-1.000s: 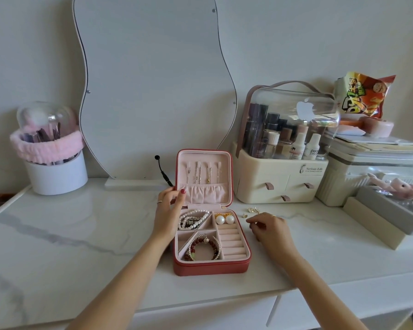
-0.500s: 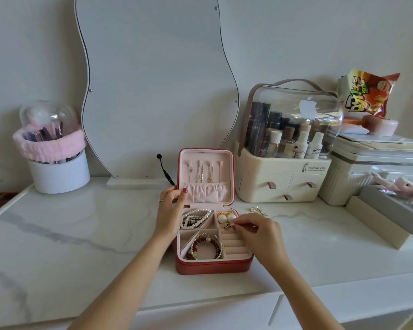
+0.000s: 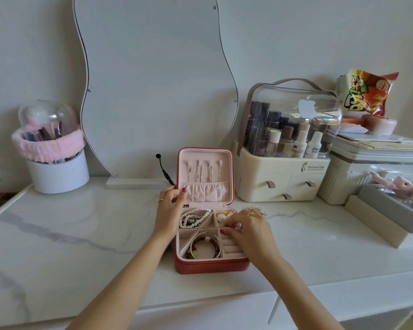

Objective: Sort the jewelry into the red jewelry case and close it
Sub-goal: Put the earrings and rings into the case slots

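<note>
Red jewelry case (image 3: pixel 210 267): matt leather-look shell, pink cloth lining; marble-look tabletop (image 3: pixel 81 234): smooth, glossy; cosmetics organizer (image 3: pixel 281 179), far right: cream plastic w/ clear glossy lid; snack bag (image 3: pixel 367 94): shiny foil.

A pale plain wall (image 3: pixel 296 32) fills the far side, lit by soft, even daylight. Against it leans a wavy-edged mirror (image 3: pixel 153 79) on a white base. A white marble-patterned tabletop (image 3: pixel 69 246) with grey veins spans the scene, its near edge dropping to white drawer fronts (image 3: pixel 200 315). At far left stands a white brush holder (image 3: pixel 57 172) wrapped in a pink headband. At right sit a cream cosmetics organiser (image 3: pixel 281 182) with a clear lid, stacked storage boxes (image 3: pixel 372 163) and a snack bag (image 3: pixel 365 94).
</note>
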